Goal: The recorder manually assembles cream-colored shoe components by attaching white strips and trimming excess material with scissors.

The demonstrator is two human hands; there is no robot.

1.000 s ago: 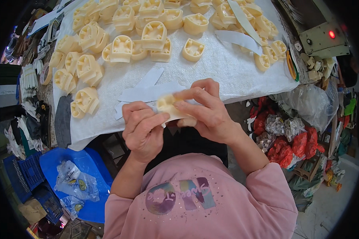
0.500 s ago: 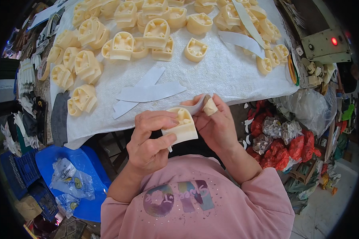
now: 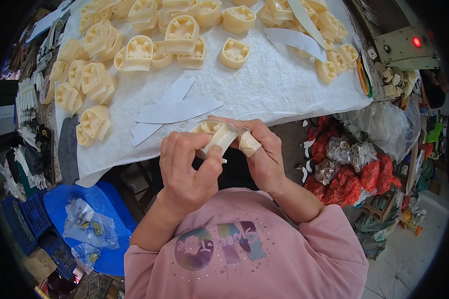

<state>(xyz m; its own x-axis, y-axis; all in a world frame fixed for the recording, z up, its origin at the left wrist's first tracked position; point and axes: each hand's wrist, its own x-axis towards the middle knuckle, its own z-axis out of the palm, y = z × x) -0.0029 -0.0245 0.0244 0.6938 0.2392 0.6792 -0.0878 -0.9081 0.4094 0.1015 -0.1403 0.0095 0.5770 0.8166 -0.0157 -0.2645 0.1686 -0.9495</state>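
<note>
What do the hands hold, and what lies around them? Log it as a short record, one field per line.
Left grip: pinches cream molded piece
Right grip: holds pale strip at that piece; tan wrap on thumb
Laid out: similar cream pieces, two crossed white strips, on white cloth
Lower left: clear plastic bags on blue plastic
Right side: red bags

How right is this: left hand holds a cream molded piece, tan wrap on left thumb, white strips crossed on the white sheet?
Wrong side: the head view shows the tan wrap on the right thumb. The left hand holds the cream molded piece, and white strips lie crossed on the white sheet.
</note>
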